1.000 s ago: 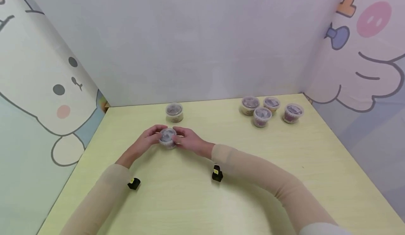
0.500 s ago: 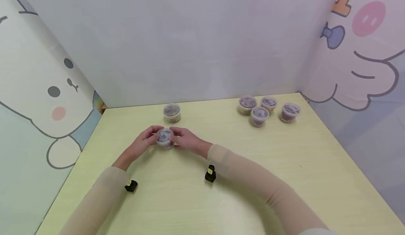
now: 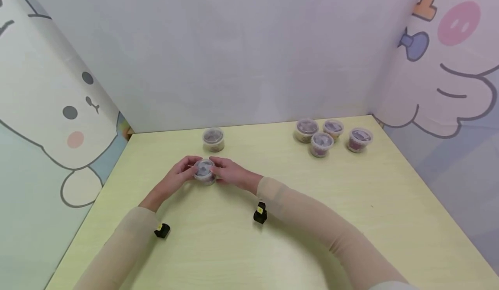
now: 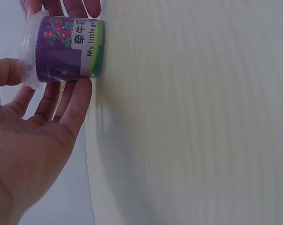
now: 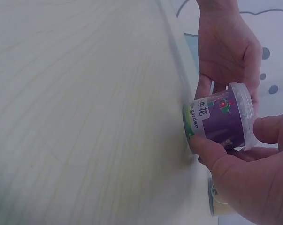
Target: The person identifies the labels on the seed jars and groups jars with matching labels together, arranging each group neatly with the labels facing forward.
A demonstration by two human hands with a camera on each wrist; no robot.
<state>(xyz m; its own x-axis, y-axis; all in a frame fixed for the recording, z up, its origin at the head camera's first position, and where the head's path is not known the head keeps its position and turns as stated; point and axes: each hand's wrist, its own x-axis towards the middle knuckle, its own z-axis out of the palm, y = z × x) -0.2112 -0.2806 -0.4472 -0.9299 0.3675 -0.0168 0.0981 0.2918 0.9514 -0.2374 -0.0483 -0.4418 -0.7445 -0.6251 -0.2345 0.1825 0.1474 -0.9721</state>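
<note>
Purple lidded cup (image 3: 205, 178) first, from the head cam: it's left of centre on the table (image 3: 218, 246), just in front of another tub (image 3: 213, 140), with four more tubs (image 3: 322, 140) well off to the right. Left hand (image 3: 177, 175) and right hand (image 3: 233, 173) both grip it, one per side, which I'd guess is for balance. Lid (image 3: 204, 165) faces up, so the long axis looks near vertical.

Left wrist cam: view's turned, so the cup looks sideways, lid to frame left, base by the tabletop. Fingers (image 4: 80, 101) curl behind it, and the label (image 4: 61, 42) reads right way up, facing the person. Can't tell if the base actually touches.

Right wrist cam: same deal, lid to frame right. One digit's at the lid rim, another low near the base, probably spreading the hold so it won't wobble.
</note>
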